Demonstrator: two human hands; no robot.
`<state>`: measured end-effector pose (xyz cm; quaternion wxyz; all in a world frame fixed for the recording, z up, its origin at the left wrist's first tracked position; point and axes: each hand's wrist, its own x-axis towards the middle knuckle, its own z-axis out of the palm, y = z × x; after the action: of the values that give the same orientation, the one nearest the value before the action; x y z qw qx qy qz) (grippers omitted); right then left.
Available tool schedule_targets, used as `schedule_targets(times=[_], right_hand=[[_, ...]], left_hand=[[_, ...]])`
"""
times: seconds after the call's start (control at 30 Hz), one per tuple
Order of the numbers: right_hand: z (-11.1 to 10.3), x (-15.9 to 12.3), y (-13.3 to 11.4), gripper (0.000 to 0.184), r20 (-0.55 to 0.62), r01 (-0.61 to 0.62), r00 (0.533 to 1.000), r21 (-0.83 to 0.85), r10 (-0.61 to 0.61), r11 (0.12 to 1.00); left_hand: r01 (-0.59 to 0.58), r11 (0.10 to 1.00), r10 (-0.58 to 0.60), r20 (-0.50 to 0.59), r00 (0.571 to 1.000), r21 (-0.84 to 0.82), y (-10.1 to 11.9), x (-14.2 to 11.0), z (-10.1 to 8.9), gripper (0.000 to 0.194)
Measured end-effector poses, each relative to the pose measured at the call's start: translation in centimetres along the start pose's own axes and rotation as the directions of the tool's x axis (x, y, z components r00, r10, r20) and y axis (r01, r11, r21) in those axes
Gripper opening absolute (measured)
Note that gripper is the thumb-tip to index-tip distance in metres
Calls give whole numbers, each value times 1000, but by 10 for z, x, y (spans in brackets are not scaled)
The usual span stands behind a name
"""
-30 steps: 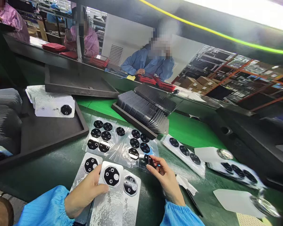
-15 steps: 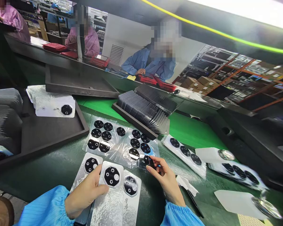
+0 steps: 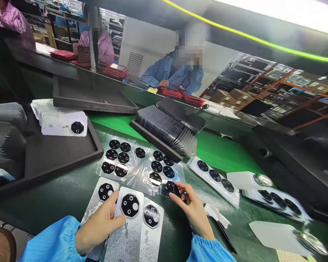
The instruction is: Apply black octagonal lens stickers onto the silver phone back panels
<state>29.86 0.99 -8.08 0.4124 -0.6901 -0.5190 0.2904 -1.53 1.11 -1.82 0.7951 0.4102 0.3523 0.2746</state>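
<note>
My left hand (image 3: 98, 225) grips a silver phone back cover (image 3: 125, 238) by its edges, thumb on its face below the black octagonal camera area. Two similar covers lie under or beside it, a left cover (image 3: 95, 200) and a right cover (image 3: 151, 236). Between thumb and fingers, my right hand (image 3: 193, 209) pinches a black octagonal camera lens plate (image 3: 172, 187) at the lower right corner of a clear plastic film (image 3: 138, 176). Several more such plates (image 3: 156, 166) rest in rows on that film. The fingertips behind the pinched plate are partly hidden.
A black tray (image 3: 60, 156) at left carries stacked silver covers (image 3: 64, 123). Behind the film stands a rack of dark panels (image 3: 164, 125). Bagged plates (image 3: 214, 176), white sheets with round metal pieces (image 3: 278, 236) and black tweezers (image 3: 225, 236) lie at right. Co-workers sit opposite.
Both hands stay nearly in place, with the same cover and lens plate held. The held cover has tilted slightly. Across the bench, a co-worker in pink has raised a dark panel.
</note>
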Motion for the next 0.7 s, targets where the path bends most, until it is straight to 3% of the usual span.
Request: schedule_targets(times=[0.13,0.27,0.43,0.5,0.57,0.7], right_hand=[[0,0,0,48,-5,-2,1000,-1,2,1000],[-3,1,-3,48,-8,-6,1000,-19,6,1000],[-3,-14,-44,41,21,106,994,-56,-105,993],[5,-29,-71,37,106,222,971,-52,-215,974],[17,-43,-94,38,246,341,912,-7,-329,940],[40,-61,-115,47,383,438,827,21,-412,899]], left_hand=[[13,999,-12,-19,1000,46,1,0,0,58],[21,999,-20,19,1000,-37,2,0,0,58],[32,996,-29,30,999,-82,4,0,0,59],[25,997,-21,41,999,-75,4,0,2,60],[18,999,-15,56,998,-40,5,-1,3,59],[11,994,-14,27,1000,109,3,-2,5,54]])
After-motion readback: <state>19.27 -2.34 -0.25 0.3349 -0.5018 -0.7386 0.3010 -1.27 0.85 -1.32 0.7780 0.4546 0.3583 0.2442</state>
